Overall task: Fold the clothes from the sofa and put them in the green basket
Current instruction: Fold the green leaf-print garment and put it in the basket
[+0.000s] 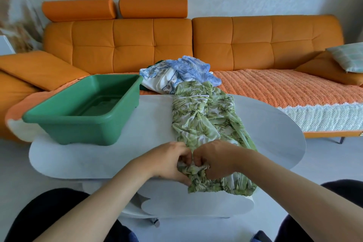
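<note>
Hands meet at the table's (275,133) near edge: the left hand (169,160) and right hand (214,160) both pinch the bunched end of a green leaf-print garment (206,122) stretched toward the sofa (275,88). The green basket (82,118) sits left; more clothes (176,74) wait behind.

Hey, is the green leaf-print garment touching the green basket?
Apart. The head view shows a strip of bare white table between the leaf-print garment and the green basket.
</note>
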Demonstrator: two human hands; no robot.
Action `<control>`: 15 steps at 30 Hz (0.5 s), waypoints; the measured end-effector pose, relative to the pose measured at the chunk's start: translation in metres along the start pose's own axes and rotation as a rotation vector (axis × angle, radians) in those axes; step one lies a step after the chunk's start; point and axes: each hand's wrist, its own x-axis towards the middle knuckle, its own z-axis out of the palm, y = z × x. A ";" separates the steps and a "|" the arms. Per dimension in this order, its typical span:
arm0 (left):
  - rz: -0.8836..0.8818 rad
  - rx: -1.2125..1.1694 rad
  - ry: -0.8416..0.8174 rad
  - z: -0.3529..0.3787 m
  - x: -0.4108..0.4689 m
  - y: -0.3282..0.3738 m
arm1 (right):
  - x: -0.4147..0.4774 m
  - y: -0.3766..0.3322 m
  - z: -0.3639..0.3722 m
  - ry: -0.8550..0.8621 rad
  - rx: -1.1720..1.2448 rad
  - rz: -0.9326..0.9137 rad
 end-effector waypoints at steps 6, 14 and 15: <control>0.039 -0.242 0.301 -0.004 -0.004 0.015 | -0.004 0.010 -0.018 0.174 0.181 -0.015; -0.088 -0.185 -0.484 -0.010 -0.013 0.031 | -0.011 0.021 -0.023 -0.337 0.254 0.084; -0.107 -0.246 -0.529 -0.014 -0.011 0.032 | -0.009 0.021 -0.026 -0.375 0.336 0.083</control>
